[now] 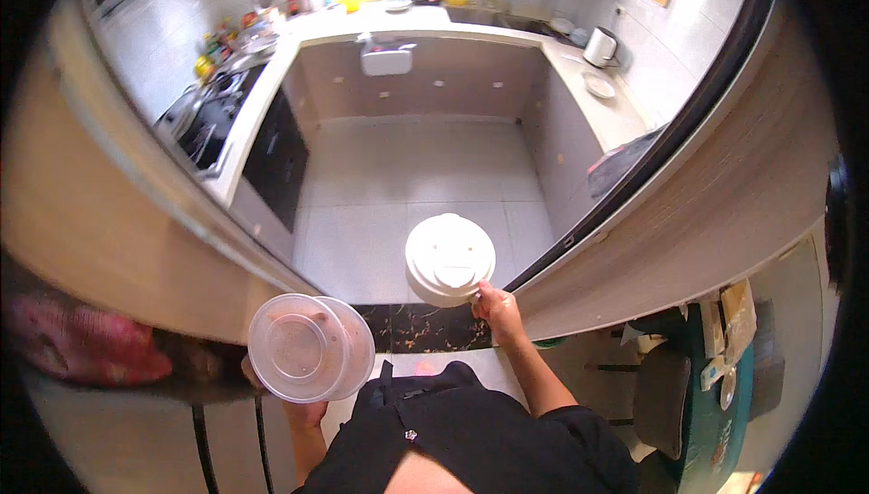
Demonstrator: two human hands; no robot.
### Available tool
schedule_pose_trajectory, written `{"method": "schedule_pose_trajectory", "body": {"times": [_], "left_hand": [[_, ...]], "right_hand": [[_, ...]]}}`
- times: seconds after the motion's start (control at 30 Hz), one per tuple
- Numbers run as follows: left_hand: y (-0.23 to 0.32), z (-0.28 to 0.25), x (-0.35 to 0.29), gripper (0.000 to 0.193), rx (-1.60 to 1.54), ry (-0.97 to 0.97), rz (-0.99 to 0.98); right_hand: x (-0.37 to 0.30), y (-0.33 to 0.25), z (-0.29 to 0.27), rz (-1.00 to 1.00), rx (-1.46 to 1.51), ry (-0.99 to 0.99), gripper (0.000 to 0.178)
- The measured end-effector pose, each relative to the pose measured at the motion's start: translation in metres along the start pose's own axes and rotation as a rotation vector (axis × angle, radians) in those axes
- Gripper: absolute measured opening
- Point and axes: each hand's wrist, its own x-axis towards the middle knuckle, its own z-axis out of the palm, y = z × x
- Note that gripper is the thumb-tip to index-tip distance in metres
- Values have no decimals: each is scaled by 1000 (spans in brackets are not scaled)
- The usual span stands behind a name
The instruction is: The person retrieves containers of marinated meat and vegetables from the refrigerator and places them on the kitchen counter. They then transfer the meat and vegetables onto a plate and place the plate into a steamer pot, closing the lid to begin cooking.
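Note:
My right hand [498, 308] grips the edge of a white round container [450, 258] with a lid on top, holding it out ahead of me over the doorway. Its fingers are closed at the near right side. To the left, my left hand [306, 412] is wrapped round the underside of translucent round plastic tubs [303, 354], which overlap as though stacked. Most of that hand's fingers are hidden behind the plastic. The tubs look empty, seen from above.
A dark marbled threshold [421, 328] crosses the kitchen doorway. Inside, a U-shaped counter [425, 30] carries a stove [213, 127] at left and a white kettle [600, 47] at right. A red bag [90, 345] lies far left; a chair [661, 399] and green-covered table [724, 422] stand right.

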Motion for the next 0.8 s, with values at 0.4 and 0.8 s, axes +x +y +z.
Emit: {"method": "schedule_pose_trajectory", "body": {"times": [0.4, 0.8], "left_hand": [[78, 173, 325, 49, -1470, -793, 40], [316, 339, 612, 48, -1406, -1422, -239]], "right_hand": [[230, -40, -63, -167, 240, 345, 39], [419, -137, -163, -472, 406, 933, 31]]}}
